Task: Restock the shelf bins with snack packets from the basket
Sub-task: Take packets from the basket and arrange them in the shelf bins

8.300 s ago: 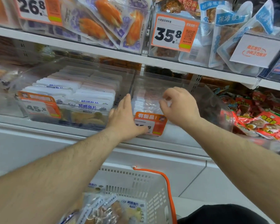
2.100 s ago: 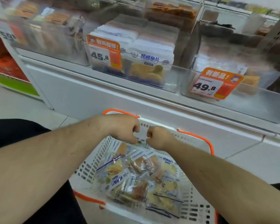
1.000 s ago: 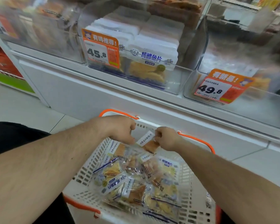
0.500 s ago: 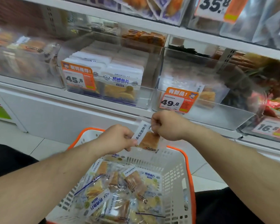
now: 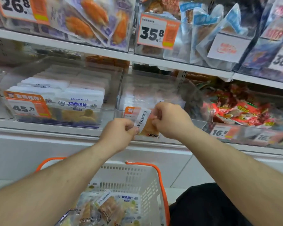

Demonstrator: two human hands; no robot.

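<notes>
Half a second back the snack packet (image 5: 145,123) hung just above the basket rim; both hands have since carried it up level with the front of the clear shelf bin (image 5: 153,88) whose orange price tag it now partly covers. It is a small clear pouch with a white label strip and an orange-brown piece inside, held in the air, not yet over the bin wall. The left hand (image 5: 119,134) pinches its left edge, the right hand (image 5: 170,119) has curled fingers on its upper right corner. Beside that bin stands a fuller one marked 45.8 (image 5: 55,95), and below waits the basket (image 5: 137,180) with more packets. A slip seems likeliest at the bin's front wall: if the packet catches there or one pinch lets go early, it could drop back down.
</notes>
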